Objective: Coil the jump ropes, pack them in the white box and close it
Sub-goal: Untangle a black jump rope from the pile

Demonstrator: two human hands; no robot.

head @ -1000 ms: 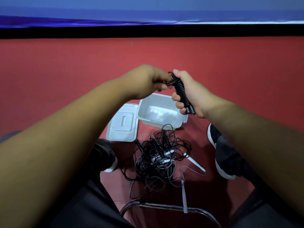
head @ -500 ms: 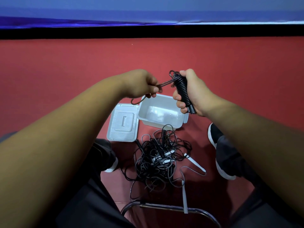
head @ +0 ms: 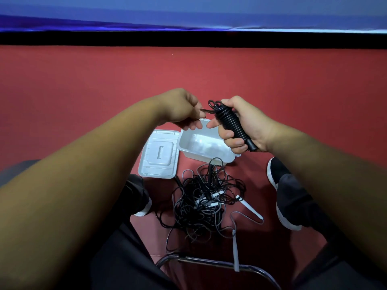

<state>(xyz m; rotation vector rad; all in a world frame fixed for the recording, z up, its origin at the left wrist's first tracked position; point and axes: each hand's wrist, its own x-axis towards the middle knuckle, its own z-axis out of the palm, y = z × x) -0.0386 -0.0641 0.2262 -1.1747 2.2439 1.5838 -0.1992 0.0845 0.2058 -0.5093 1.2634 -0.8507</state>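
Observation:
My right hand [head: 245, 124] grips a black jump rope [head: 231, 124] wound tightly around its handles into a thick coil. My left hand [head: 184, 109] pinches the loose end of that rope just left of the coil's top. Both hands are held above the open white box [head: 206, 154], which stands on the red floor and looks bare inside. Its white lid [head: 159, 154] lies flat beside it on the left. A tangled heap of black jump ropes [head: 203, 199] with white handles lies on the floor nearer to me.
My two black shoes [head: 282, 193] flank the tangled heap on the red floor. A metal chair frame [head: 209, 262] curves across the bottom of the view. A white rope handle [head: 251, 210] sticks out right of the heap. A black and blue wall runs behind.
My left hand pulled the rope end out to the left, then came back closer to the coil. The right hand sank slightly with the coil.

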